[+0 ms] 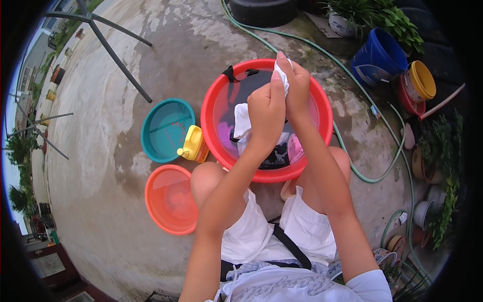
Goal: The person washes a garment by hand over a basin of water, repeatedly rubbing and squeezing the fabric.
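My left hand [268,109] and my right hand [296,87] are closed side by side on a white cloth [282,77], held above the far side of a red plastic basin [206,109]. Part of the cloth shows between the thumbs; the fists hide the rest. Water fills the basin. In it lie a white cloth piece [242,120], a purple cloth [225,135], a pink cloth [296,148] and a dark wet cloth [276,158]. A black strip of cloth [229,74] hangs over the basin's far rim. Whether the white pieces are joined is hidden by my left hand.
Left of the basin stand a teal basin [146,139], a yellow detergent jug [193,142] and an orange basin [151,204]. A green hose [354,88] curves along the right. Beyond it are a blue bucket [371,62] and a yellow bucket [417,83]. A metal stand [117,56] rises at upper left.
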